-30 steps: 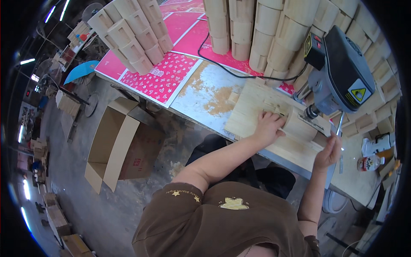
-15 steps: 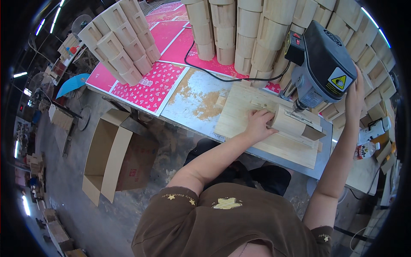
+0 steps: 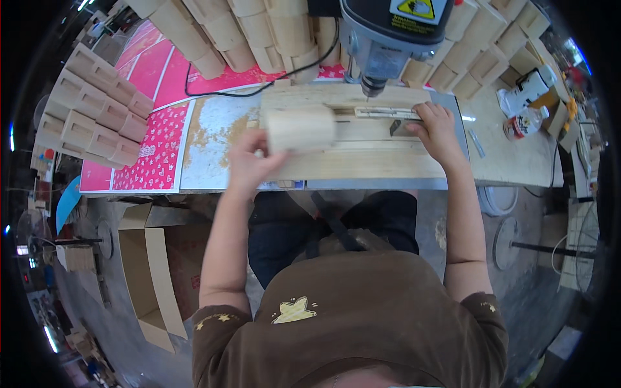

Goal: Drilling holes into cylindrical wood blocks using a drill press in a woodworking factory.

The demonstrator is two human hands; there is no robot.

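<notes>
Your left hand [image 3: 251, 159] is gripping the round wood piece [image 3: 302, 128], left of the drill [image 3: 373, 85]. Your half-curled right hand [image 3: 442, 129] is touching the rail [image 3: 381, 112]; I can't tell if it's squeezing. You should be going slowly, minding the drill.

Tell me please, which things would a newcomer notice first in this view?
The drill press head at the top centre, with its yellow warning triangle, would probably catch the eye first. Below it to the left, the left hand holds a pale wooden piece, blurred. Stacked wooden pieces stand at the picture's left, by a bright pink sheet.
</notes>
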